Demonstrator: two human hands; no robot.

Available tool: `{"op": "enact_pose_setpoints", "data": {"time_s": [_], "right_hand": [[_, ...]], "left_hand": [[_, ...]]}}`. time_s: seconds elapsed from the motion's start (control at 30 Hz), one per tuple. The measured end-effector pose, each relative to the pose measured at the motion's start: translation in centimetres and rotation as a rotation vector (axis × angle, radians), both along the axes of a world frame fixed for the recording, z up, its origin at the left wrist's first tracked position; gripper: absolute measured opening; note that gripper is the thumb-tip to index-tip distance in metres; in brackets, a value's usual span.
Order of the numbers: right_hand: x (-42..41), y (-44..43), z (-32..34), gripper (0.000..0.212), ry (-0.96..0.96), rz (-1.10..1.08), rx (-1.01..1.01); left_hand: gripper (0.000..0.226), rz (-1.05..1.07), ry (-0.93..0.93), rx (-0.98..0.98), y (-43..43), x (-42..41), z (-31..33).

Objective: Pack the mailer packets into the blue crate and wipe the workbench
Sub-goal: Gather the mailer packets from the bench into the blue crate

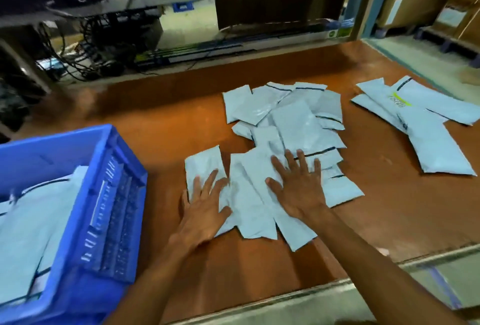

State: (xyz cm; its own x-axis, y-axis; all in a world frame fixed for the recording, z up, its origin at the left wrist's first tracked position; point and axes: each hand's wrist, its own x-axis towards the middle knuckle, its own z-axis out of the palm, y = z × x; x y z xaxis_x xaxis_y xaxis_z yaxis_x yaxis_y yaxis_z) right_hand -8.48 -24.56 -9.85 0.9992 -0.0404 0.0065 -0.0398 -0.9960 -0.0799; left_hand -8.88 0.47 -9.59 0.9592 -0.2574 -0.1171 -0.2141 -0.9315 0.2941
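To the left of the left hand, well apart from it, the blue crate [114, 194] sits on the near-left part of the workbench [376, 215]. Pale mailer packets [33, 220] with dark strips already lie flat inside the crate.

The left hand [204, 211] lies palm down with its fingers straight and spread, gripping nothing. Its fingertips rest on a single packet [204, 159] at the left edge of the spread, and its thumb lies over the neighbouring packet.

Just beside it, the right hand [298, 190] is also flat and splayed, palm down, pressing on overlapping packets without curling round any of them. Both forearms reach in from the near edge of the bench.

Beyond the fingers of the right hand, the main pile of packets [296, 122] fans away across the orange-brown surface, the sheets overlapping at many angles and several showing a dark seal strip.

Far to the right of the right hand, well apart from the pile, a smaller group of larger packets [431, 132] lies crossed over one another, one bearing a yellow-green mark.

Past both hands, behind the bench, a low shelf holds tangled black cables [98, 46].
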Motion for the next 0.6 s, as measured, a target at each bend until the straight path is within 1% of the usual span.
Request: {"op": "enact_pose_setpoints", "data": {"time_s": [0.07, 0.13, 0.2, 0.3, 0.37, 0.43, 0.47, 0.53, 0.6], "right_hand": [[-1.2, 3.1, -0.4, 0.072, -0.022, 0.124, 0.043], [-2.6, 5.7, -1.0, 0.076, 0.001, 0.198, 0.057], [-3.8, 7.4, -1.1, 0.070, 0.036, 0.208, 0.082], [-4.6, 8.2, 0.2, 0.067, 0.095, 0.229, 0.193], [-4.7, 7.8, 1.1, 0.066, 0.085, 0.289, 0.148], [-4.3, 7.3, 1.3, 0.067, 0.069, 0.375, 0.056], [-3.9, 7.1, 1.3, 0.066, 0.058, 0.404, 0.043], [-3.3, 7.0, 0.8, 0.063, 0.036, 0.425, 0.094], [-3.0, 7.4, -0.1, 0.060, 0.060, 0.418, 0.199]], "left_hand": [[0.073, 0.102, 0.019, 0.036, 1.8, -0.8, -0.3], [0.069, 0.138, 0.038, 0.016, 3.2, -2.0, -0.9], [0.065, 0.114, -0.014, 0.003, 4.2, -3.6, -1.6], [0.066, 0.123, -0.097, -0.016, 4.9, -5.5, -1.9], [0.070, 0.135, -0.135, -0.010, 5.0, -5.6, -1.7], [0.079, 0.123, -0.125, 0.000, 4.9, -4.9, -1.7], [0.082, 0.106, -0.108, 0.002, 4.9, -4.4, -1.7], [0.084, 0.060, -0.071, 0.021, 5.0, -3.7, -2.1], [0.078, 0.030, -0.074, 0.028, 5.2, -3.4, -2.6]]}}
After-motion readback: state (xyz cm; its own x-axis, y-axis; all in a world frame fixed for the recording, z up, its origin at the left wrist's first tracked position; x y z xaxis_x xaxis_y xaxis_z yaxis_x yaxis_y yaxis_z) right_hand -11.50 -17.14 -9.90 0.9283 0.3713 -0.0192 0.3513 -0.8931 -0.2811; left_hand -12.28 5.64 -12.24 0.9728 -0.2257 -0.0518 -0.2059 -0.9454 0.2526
